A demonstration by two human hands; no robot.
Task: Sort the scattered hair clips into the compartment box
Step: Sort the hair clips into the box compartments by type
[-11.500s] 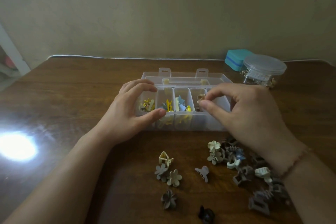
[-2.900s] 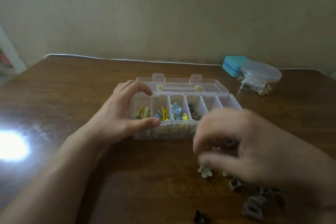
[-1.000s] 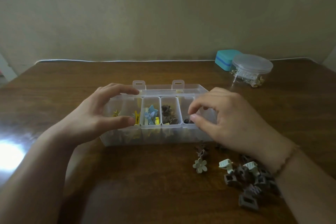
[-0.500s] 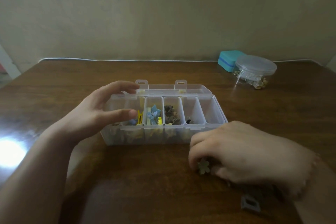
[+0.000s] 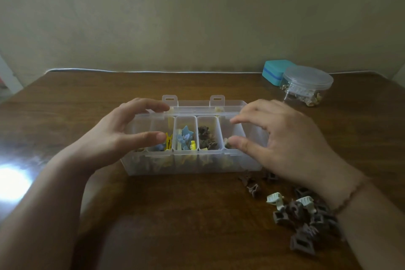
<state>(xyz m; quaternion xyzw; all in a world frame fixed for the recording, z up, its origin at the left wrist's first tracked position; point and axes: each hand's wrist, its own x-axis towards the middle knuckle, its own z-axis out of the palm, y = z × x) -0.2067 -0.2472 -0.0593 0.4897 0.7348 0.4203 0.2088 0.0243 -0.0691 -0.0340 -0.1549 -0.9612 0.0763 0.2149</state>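
- The clear compartment box (image 5: 192,164) stands open on the brown wooden surface (image 5: 175,226), with its lid laid back toward the wall.
- The left hand (image 5: 114,136) holds the left end of the box: the fingers (image 5: 151,104) curl over the far rim and the thumb lies on the near rim, so the hand is clamped on the box.
- The right hand (image 5: 282,144) hovers over the right part of the box; its fingers are apart, the thumb near the front rim and the forefinger stretched above it, and nothing is held between them.
- A small brownish clip (image 5: 228,144) lies in the compartment just beside the right thumb tip.
- The compartments already contain sorted pieces: yellow clips (image 5: 168,140) at the left, blue clips (image 5: 185,138) in the next one, dark brown clips (image 5: 207,138) in the one after.
- The unsorted hair clips (image 5: 300,215) are in a loose pile on the surface in front of the box, to the right, under the right wrist; most are brown, two are pale.
- A thin bracelet (image 5: 350,197) is on the right wrist.
- At the far right a round clear jar (image 5: 306,85) with a lid stands just beside a teal case (image 5: 275,71).
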